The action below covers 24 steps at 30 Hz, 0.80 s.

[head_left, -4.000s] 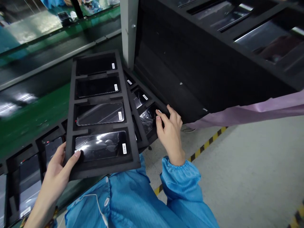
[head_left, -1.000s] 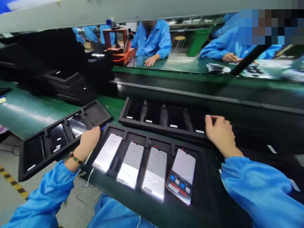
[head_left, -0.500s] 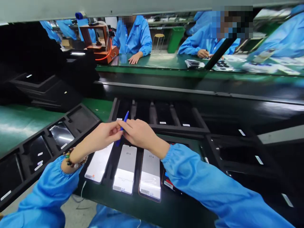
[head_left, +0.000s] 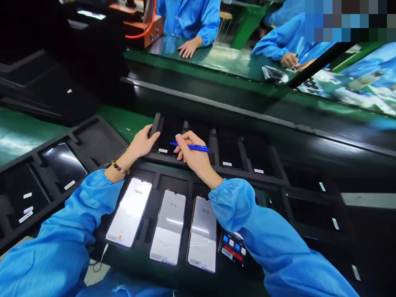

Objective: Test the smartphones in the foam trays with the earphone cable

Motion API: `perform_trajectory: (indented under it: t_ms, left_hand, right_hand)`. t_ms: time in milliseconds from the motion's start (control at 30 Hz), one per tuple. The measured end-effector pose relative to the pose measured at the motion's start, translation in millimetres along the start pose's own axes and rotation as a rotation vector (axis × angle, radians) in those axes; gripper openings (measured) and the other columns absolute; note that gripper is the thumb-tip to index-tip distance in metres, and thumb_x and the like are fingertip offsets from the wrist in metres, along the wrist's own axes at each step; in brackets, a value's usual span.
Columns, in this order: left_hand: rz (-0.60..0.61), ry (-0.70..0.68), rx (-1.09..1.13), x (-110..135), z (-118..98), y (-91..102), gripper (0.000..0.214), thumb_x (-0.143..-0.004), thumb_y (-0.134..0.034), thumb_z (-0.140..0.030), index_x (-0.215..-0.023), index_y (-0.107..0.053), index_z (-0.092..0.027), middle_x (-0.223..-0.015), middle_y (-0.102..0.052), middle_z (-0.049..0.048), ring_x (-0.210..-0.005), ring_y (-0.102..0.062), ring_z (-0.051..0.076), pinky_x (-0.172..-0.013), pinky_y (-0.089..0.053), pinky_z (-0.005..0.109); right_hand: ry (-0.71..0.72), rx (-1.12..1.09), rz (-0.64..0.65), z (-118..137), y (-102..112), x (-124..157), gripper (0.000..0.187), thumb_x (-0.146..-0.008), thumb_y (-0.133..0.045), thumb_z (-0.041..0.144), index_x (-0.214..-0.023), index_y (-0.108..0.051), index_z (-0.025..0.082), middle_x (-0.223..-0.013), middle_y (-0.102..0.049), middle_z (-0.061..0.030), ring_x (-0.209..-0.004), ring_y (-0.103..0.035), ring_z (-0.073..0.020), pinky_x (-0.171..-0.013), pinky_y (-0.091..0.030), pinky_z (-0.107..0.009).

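Right hand (head_left: 194,156) pinching a blue pen (head_left: 198,147) above the rear tray (head_left: 241,172) of dark-screened phones (head_left: 229,146); left hand (head_left: 142,142) at that tray's left end, thumb and fingers parted, firmness of hold cannot be told. Nearer the body, four lit phones (head_left: 168,231) in the front tray (head_left: 173,181), two reading 87.5; beyond, a co-worker's hand (head_left: 189,47) on a green bench (head_left: 216,57).

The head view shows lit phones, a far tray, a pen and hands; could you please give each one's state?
Leftmost lit phone: on, showing 104.0
Second lit phone: on, showing 87.5
Third lit phone: on, showing 87.5
Fourth lit phone: on, partly behind right sleeve
Far tray: holding dark-screened phones
Blue pen: gripped by right hand
Right hand: closed
Left hand: at far tray's left end, grip unclear
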<state>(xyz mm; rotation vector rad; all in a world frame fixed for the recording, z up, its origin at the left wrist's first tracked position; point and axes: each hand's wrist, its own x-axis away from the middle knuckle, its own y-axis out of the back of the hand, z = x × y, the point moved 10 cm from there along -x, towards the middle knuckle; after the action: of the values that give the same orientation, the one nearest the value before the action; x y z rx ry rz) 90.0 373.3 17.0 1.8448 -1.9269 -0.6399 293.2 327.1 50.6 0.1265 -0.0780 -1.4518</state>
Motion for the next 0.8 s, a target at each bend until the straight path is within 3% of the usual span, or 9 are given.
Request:
perform_trajectory:
  t_ms: [133, 267, 433, 600, 800]
  left_hand:
    - [-0.018, -0.112, -0.064, 9, -20, 6.2, 0.050, -0.103, -0.055, -0.037, -0.144, -0.071, -0.014, -0.126, -0.082, 0.0129, -0.104, -0.076, 0.032, -0.103, -0.060, 0.045]
    - [-0.084, -0.178, -0.105, 14, -31, 12.6, 0.046, -0.101, -0.057, -0.029, -0.142, -0.072, -0.016, -0.121, -0.081, 0.0108, -0.106, -0.074, 0.031, -0.104, -0.059, 0.044]
    - [-0.100, -0.147, -0.110, 14, -22, 12.6, 0.056, -0.101, -0.061, -0.033, -0.153, -0.066, -0.015, -0.114, -0.080, 0.0109, -0.102, -0.074, 0.031, -0.105, -0.060, 0.047]
    - [-0.063, -0.146, -0.080, 11, -19, 8.9, 0.059, -0.102, -0.060, -0.032, -0.157, -0.063, -0.014, -0.131, -0.079, 0.0139, -0.116, -0.075, 0.032, -0.110, -0.058, 0.046]
    - [-0.062, -0.157, -0.075, 9, -18, 8.8, 0.057, -0.101, -0.062, -0.030, -0.156, -0.064, -0.015, -0.134, -0.079, 0.0139, -0.118, -0.076, 0.032, -0.112, -0.057, 0.047]
  right_hand:
    - [-0.034, 0.015, 0.019, -3, 2, 2, 0.055, -0.097, -0.068, 0.080, -0.092, -0.062, 0.025, -0.066, -0.072, 0.0026, -0.047, -0.061, -0.0107, -0.042, -0.042, -0.020]
    - [-0.078, 0.045, -0.012, -7, 6, 3, 0.052, -0.088, -0.082, 0.070, -0.091, -0.052, 0.028, -0.062, -0.070, 0.0061, -0.041, -0.057, -0.0108, -0.039, -0.039, -0.020]
    - [-0.057, 0.097, -0.006, -7, 3, 5, 0.056, -0.090, -0.079, 0.068, -0.075, -0.042, 0.029, -0.051, -0.060, 0.0060, -0.039, -0.052, -0.0114, -0.040, -0.036, -0.023]
    - [0.035, 0.137, 0.011, 2, 1, 4, 0.044, -0.096, -0.073, 0.052, -0.074, -0.042, 0.029, -0.051, -0.057, 0.0051, -0.047, -0.056, -0.0150, -0.049, -0.039, -0.027]
    - [0.042, 0.211, -0.024, 1, 6, 2, 0.046, -0.093, -0.079, 0.056, -0.075, -0.044, 0.030, -0.058, -0.053, 0.0045, -0.054, -0.051, -0.0167, -0.054, -0.040, -0.031]
